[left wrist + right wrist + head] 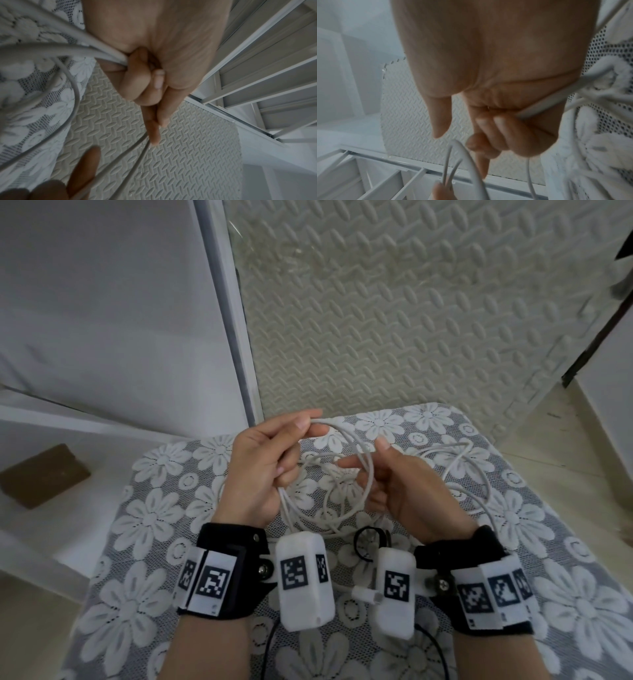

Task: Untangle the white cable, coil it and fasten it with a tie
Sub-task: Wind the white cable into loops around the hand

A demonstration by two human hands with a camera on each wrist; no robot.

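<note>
The white cable [368, 474] hangs in loose loops between both hands above the lace-covered table [144, 508]; more of it lies tangled on the cloth to the right [479, 484]. My left hand [308, 420] pinches the top of a loop with thumb and forefinger, and its lower fingers curl round several strands [109, 54]. My right hand [363, 455] grips a strand [544, 102] across its palm with curled fingers, forefinger pointing left. A black tie [363, 542] lies on the cloth below the hands. The cable's white plug [368, 594] rests near my right wrist.
Beyond the table's far edge is a pale embossed foam mat [394, 320]. A white frame [229, 320] and shelving stand at the left, with a brown block [44, 474] on a shelf. Black leads [267, 642] run from the wrist cameras toward me.
</note>
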